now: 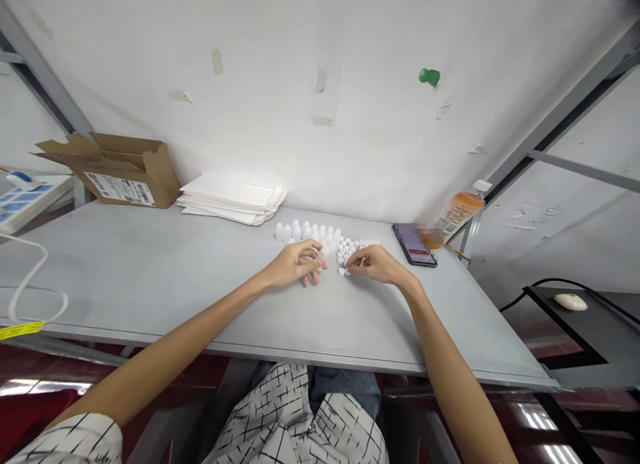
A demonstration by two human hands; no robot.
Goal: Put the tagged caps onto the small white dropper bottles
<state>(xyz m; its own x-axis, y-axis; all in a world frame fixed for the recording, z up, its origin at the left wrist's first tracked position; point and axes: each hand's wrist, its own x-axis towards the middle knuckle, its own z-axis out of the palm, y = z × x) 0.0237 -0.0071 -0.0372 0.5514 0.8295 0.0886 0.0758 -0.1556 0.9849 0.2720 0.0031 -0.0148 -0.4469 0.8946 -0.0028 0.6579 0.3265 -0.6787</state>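
Observation:
My left hand (299,261) has its fingers curled round a small translucent plastic bottle (323,256), partly hidden by the fingers. Just behind it, several small white bottles (297,231) stand upright in a group. To the right of them lies a cluster of small white caps (345,247). My right hand (376,263) reaches to the near edge of this cluster, thumb and fingertips pinched together on a white cap (348,272) that is mostly hidden. Another white cap (341,272) lies on the table right beside those fingertips.
On the grey table (165,271) are a stack of white sheets (230,196), an open cardboard box (130,171) and a phone (415,245). An orange drink bottle (457,214) leans beside the phone. A white cable (30,277) lies at the left; a wall rises behind.

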